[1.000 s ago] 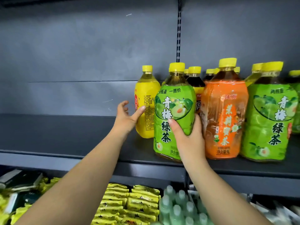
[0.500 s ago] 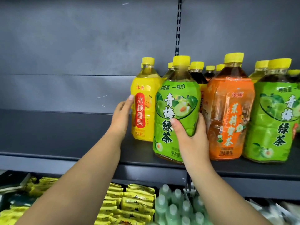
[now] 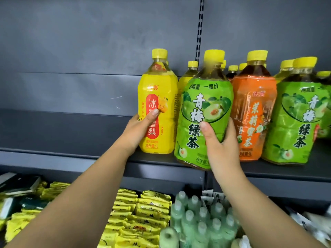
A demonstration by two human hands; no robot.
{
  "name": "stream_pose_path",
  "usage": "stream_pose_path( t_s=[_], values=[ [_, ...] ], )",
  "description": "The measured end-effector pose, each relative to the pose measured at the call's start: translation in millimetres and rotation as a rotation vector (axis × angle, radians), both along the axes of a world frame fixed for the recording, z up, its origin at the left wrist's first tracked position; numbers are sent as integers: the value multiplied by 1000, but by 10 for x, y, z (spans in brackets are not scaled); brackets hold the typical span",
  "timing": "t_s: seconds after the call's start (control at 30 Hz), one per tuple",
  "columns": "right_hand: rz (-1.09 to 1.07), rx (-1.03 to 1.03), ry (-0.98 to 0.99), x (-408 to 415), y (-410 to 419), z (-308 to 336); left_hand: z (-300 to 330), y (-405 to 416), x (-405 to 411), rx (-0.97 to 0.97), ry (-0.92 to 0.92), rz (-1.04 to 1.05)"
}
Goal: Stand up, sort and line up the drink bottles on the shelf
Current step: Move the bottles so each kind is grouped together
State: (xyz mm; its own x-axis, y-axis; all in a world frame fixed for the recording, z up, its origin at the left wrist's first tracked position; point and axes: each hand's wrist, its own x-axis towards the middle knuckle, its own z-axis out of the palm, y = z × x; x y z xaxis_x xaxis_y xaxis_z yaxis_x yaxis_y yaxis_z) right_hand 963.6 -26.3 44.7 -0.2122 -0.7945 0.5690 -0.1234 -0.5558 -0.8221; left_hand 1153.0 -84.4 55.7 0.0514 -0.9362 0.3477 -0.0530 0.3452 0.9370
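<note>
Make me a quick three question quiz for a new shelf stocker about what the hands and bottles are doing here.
1. True or false: the left hand grips the yellow bottle.
2. Which bottle does the right hand hold? A) orange bottle B) green bottle C) a small pale bottle from the lower shelf
3. Fill in: the held bottle's base hangs over the shelf's front ____.

Key:
1. True.
2. B, the green bottle, beside the orange bottle.
3. Edge; it tilts at the shelf front.

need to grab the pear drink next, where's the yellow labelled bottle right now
In the head view the yellow bottle stands upright at the left end of the front row on the shelf, gripped by the left hand, right beside the green bottle.
</note>
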Motion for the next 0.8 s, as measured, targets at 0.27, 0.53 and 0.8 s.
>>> stream_pose_path(
  t_s=[0.27, 0.53, 0.8],
  values=[
    [34, -136, -133, -222, 342, -94, -35, 224, -61, 8, 118, -32],
    [-116, -91, -405, -630, 491, -90, -1, 222, -267, 0, 63, 108],
    [-233, -122, -511, -1037, 548, -61, 127, -239, -419, 92, -76, 189]
  ],
)
